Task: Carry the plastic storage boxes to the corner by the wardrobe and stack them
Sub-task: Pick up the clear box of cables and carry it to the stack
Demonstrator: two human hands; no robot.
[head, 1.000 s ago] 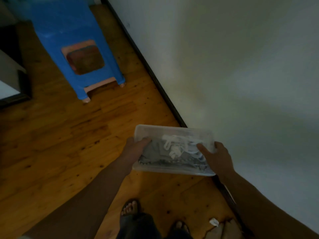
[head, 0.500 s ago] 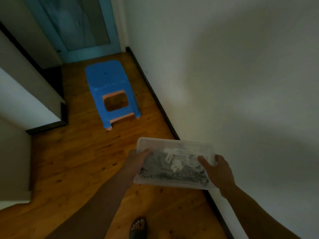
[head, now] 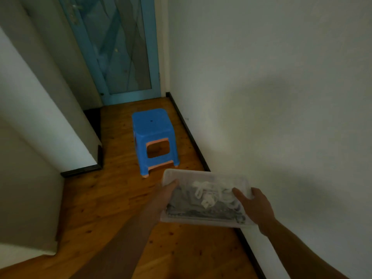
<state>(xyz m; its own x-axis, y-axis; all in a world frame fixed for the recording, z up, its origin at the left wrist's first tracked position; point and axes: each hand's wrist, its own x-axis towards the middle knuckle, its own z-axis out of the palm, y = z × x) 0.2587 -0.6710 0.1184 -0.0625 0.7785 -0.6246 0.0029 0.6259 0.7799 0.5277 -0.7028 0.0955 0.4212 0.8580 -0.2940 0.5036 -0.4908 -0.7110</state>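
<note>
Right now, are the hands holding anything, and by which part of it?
Both hands hold one clear plastic storage box: the left hand grips its left end, the right hand its right end, thumbs on top.

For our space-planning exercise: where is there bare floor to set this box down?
Widest bare floor: left of the plastic box, between blue stool and white wardrobe. A narrow strip runs between stool and baseboard. Tighter behind the stool, by the door.
</note>
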